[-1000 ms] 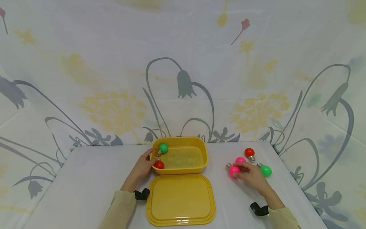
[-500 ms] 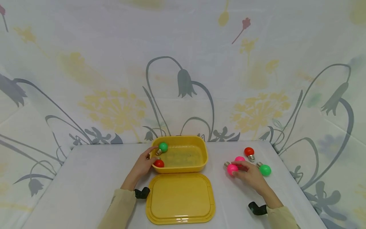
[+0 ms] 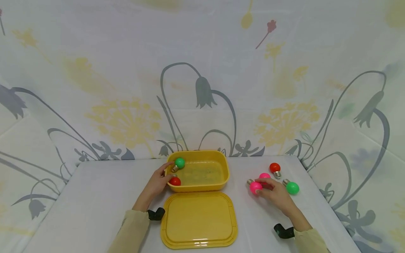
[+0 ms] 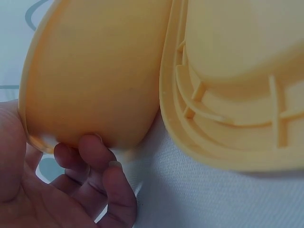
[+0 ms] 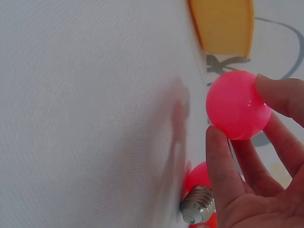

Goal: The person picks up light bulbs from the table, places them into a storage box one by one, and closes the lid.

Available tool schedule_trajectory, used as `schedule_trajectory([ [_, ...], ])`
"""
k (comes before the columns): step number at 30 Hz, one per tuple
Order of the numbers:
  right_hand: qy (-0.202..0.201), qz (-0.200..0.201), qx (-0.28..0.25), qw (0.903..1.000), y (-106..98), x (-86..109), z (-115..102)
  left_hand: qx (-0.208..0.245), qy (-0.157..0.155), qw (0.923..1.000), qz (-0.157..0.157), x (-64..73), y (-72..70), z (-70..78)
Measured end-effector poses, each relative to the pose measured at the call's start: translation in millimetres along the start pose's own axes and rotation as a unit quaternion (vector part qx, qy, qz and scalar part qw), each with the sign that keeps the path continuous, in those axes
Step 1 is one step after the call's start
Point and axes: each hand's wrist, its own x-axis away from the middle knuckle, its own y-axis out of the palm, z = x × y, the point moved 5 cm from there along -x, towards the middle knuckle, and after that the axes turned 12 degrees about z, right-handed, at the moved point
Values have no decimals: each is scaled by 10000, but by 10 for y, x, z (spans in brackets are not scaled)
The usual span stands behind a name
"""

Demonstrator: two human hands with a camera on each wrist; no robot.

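My right hand [image 3: 278, 195] pinches a pink light bulb [image 3: 255, 188] between thumb and fingers. The bulb [image 5: 237, 104] is held off the cloth in the right wrist view, and its metal base is hidden there. A second pink bulb [image 3: 264, 175] lies just behind it, partly covered by the hand. My left hand [image 3: 156, 182] grips the left wall of a yellow plastic box [image 3: 205, 172], with several fingers against its outside [image 4: 97, 152]. Inside the box, near that hand, lie a green bulb [image 3: 180, 162] and a red bulb [image 3: 175, 181].
A yellow lid [image 3: 199, 219] lies flat in front of the box. To the right, a red bulb [image 3: 274, 168] and a green bulb [image 3: 293, 188] rest on the white cloth [image 3: 104, 196] beside the right hand. A flower-patterned curtain [image 3: 126, 88] stands behind.
Holding the pink bulb, my right hand has shifted slightly left. My left hand keeps its place on the box.
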Motion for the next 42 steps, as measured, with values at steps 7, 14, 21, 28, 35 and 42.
schedule_trajectory([
  [7, 42, 23, 13, 10000, 1, 3, 9, -5, 55, 10000, -13, 13, -2, 21],
  [14, 69, 87, -14, 9999, -11, 4, -7, 13, 42, 10000, -8, 8, -10, 2],
  [21, 19, 99, -88, 9999, -6, 3, -49, 129, 76, 9999, 6, -10, -3, -17],
  [28, -49, 96, -122, 9999, 5, -11, -63, 195, 118, 9997, -3, 9, 2, 10],
  [35, -192, 99, -21, 9998, 33, -34, -107, 117, 126, 9998, 24, 0, 6, 8],
  [42, -154, 100, 111, 9998, 58, -67, -146, 88, 79, 9999, 28, 5, 4, 4],
])
